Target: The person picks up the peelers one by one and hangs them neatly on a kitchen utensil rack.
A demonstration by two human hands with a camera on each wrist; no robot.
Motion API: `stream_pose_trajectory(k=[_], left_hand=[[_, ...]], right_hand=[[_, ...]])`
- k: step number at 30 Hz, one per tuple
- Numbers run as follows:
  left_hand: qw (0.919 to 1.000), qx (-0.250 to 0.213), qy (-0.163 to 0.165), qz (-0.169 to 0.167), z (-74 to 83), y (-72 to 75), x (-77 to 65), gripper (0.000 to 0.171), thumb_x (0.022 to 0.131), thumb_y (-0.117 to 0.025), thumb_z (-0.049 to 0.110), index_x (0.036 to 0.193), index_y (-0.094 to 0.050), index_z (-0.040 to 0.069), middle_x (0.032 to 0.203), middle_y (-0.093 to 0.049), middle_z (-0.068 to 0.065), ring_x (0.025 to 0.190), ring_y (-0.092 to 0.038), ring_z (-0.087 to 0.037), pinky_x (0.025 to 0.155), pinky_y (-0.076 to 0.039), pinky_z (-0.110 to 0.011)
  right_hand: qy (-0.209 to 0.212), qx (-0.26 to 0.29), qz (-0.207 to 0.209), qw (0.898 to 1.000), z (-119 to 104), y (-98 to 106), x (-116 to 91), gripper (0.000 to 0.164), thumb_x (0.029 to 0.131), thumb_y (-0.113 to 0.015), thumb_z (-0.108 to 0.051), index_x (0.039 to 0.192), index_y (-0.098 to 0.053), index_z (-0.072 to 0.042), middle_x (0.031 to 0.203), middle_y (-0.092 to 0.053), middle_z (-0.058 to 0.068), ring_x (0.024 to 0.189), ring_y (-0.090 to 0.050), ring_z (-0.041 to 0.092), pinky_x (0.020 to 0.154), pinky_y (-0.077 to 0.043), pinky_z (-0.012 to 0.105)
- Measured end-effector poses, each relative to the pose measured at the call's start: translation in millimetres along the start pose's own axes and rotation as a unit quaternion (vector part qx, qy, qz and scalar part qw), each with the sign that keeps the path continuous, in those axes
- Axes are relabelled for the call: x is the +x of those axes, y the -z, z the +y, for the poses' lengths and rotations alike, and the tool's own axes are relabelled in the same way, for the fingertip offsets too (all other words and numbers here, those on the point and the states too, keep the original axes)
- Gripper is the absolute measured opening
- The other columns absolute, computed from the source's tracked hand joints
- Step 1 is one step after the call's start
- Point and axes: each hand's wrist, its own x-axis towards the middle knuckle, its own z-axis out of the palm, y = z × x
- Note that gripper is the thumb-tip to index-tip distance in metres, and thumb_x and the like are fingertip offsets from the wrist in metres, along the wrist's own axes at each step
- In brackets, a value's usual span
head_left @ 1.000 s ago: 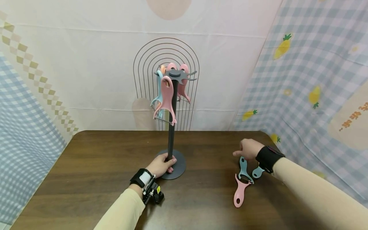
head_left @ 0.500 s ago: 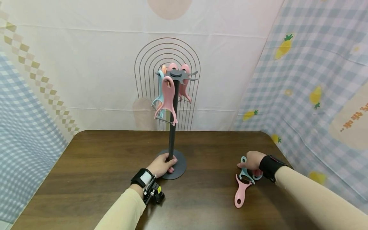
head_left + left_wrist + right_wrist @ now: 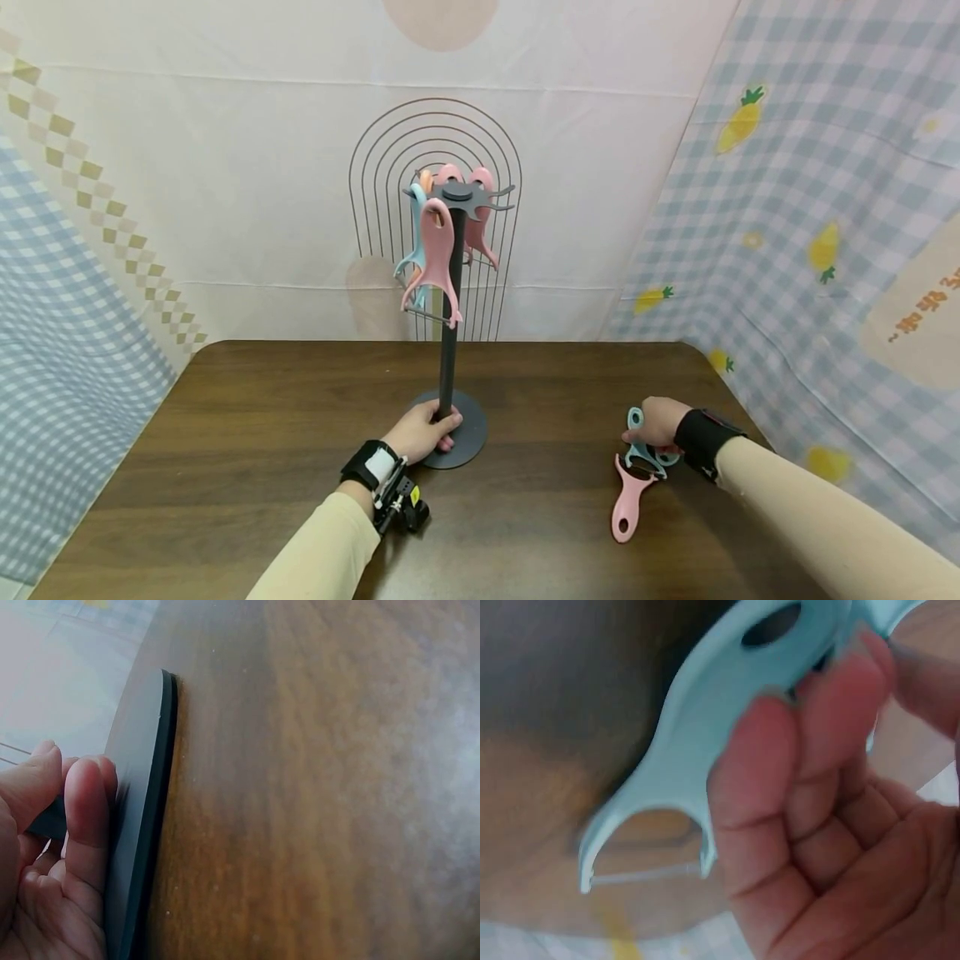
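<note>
Probably, picking up is the step: the right hand [image 3: 660, 423] is at 2 blue peelers [image 3: 686, 742] on the table [image 3: 285, 400]; whether it pinches 1, I cannot tell. The left hand [image 3: 418, 432] grips the pole [image 3: 447, 358]. Next calls for secure pinch.

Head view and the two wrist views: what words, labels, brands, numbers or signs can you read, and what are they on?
No text can be read.
Orange lettering on the checked cloth, right side of the head view: too small and blurred to read.
Yellow mark on the left wrist's camera: too small to make out.
</note>
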Motion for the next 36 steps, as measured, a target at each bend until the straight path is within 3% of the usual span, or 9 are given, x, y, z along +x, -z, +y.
stream_pose_trajectory(k=[8,15,23,29,36], left_hand=[[1.0000,-0.001,0.001,0.008,0.9,-2.4,-2.0,0.023,0.100,-0.056,0.024,0.108,-0.060,0.002,0.074,-0.063,-0.006,0.065,-0.063,-0.014,0.064,-0.054,-0.029],[0.9999,-0.003,0.001,0.013,0.8,-3.8,-2.5,0.022,0.099,-0.057,0.023,0.106,-0.060,0.002,0.073,-0.062,-0.006,0.064,-0.063,-0.014,0.063,-0.054,-0.030],[0.9998,-0.004,0.002,0.019,2.6,-3.9,-3.9,0.020,0.099,-0.057,0.021,0.106,-0.060,0.002,0.072,-0.062,-0.006,0.063,-0.062,-0.015,0.064,-0.053,-0.030],[0.9998,-0.008,0.004,0.018,2.1,-4.2,-5.5,0.021,0.100,-0.057,0.021,0.106,-0.060,0.002,0.072,-0.061,-0.006,0.064,-0.062,-0.015,0.064,-0.053,-0.030],[0.9998,-0.013,-0.003,0.015,4.9,-4.3,-6.5,0.021,0.100,-0.056,0.020,0.107,-0.060,0.001,0.073,-0.062,-0.007,0.064,-0.062,-0.016,0.064,-0.054,-0.030]], right_hand=[[0.032,0.016,0.041,0.998,2,-7,4,0.051,0.088,-0.072,-0.033,0.048,-0.045,-0.014,0.042,-0.038,-0.007,0.038,-0.037,0.009,0.043,-0.035,0.023],[0.058,0.002,0.102,0.993,-4,-10,5,0.055,0.082,-0.075,-0.032,0.047,-0.036,-0.018,0.045,-0.025,-0.011,0.041,-0.025,0.007,0.045,-0.021,0.023],[0.065,0.002,0.118,0.991,-6,-11,9,0.058,0.079,-0.079,-0.029,0.046,-0.033,-0.019,0.045,-0.020,-0.013,0.043,-0.018,0.006,0.046,-0.016,0.023],[0.083,0.007,0.133,0.988,-5,-13,14,0.045,0.077,-0.081,-0.024,0.054,-0.043,-0.016,0.052,-0.033,-0.009,0.048,-0.032,0.010,0.049,-0.025,0.025],[0.117,0.028,0.157,0.980,-10,-7,9,0.023,0.083,-0.074,-0.012,0.070,-0.055,-0.009,0.063,-0.047,-0.003,0.058,-0.044,0.015,0.057,-0.036,0.030]])
